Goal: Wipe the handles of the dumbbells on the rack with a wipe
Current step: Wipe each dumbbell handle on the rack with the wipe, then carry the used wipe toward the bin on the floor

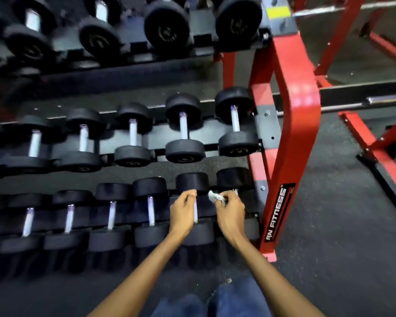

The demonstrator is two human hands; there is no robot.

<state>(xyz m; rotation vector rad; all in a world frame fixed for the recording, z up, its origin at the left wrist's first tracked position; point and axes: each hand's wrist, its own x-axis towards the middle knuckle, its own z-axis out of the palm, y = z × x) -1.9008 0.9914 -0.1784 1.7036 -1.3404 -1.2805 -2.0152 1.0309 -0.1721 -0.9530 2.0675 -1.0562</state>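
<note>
A red-framed dumbbell rack (293,133) carries three tiers of black dumbbells, steel handles running front to back, above a dark speckled gym floor (329,248); a label on the frame's lower right leg reads "RN FITNESS" (276,215). On the lowest tier, at its right end, a person's left hand (183,213) curls round the handle of the second dumbbell from the right (193,181); just beside it the right hand (230,213) pinches a small crumpled grey wipe (216,197) over the end dumbbell (233,178), whose handle is mostly hidden beneath that hand.
</note>
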